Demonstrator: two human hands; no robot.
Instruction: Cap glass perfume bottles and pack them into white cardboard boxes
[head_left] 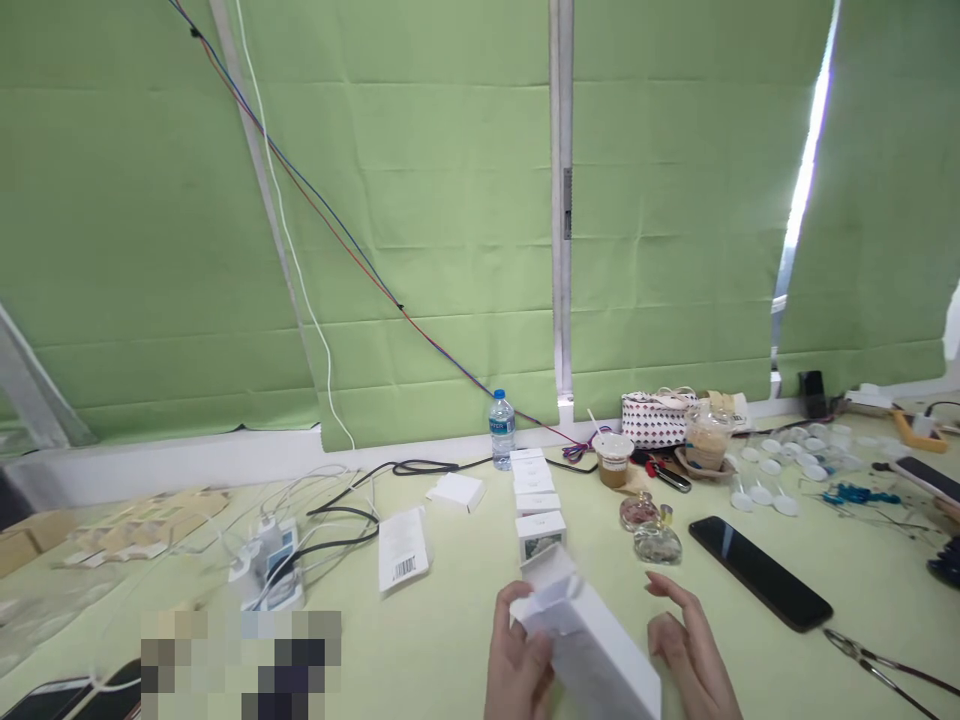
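Note:
A white cardboard box (pixel 600 645), tilted with its end flaps open toward the back, is gripped by my left hand (pixel 519 650) at its flap end. My right hand (pixel 686 640) is just right of the box, thumb and index finger apart, with nothing visible between them. Beyond the box, several small white boxes (pixel 538 500) stand in a row toward the wall. Two glass perfume bottles, one pinkish (pixel 639 511) and one clear (pixel 658 543), are behind my right hand. A black smartphone (pixel 759 572) lies to their right.
A water bottle (pixel 502 430), an iced drink cup (pixel 614 460) and a patterned pouch (pixel 658 418) stand along the wall. Pliers (pixel 874 662) lie at the right. On the left are a power strip (pixel 274 575) with tangled cables and a white packet (pixel 403 549).

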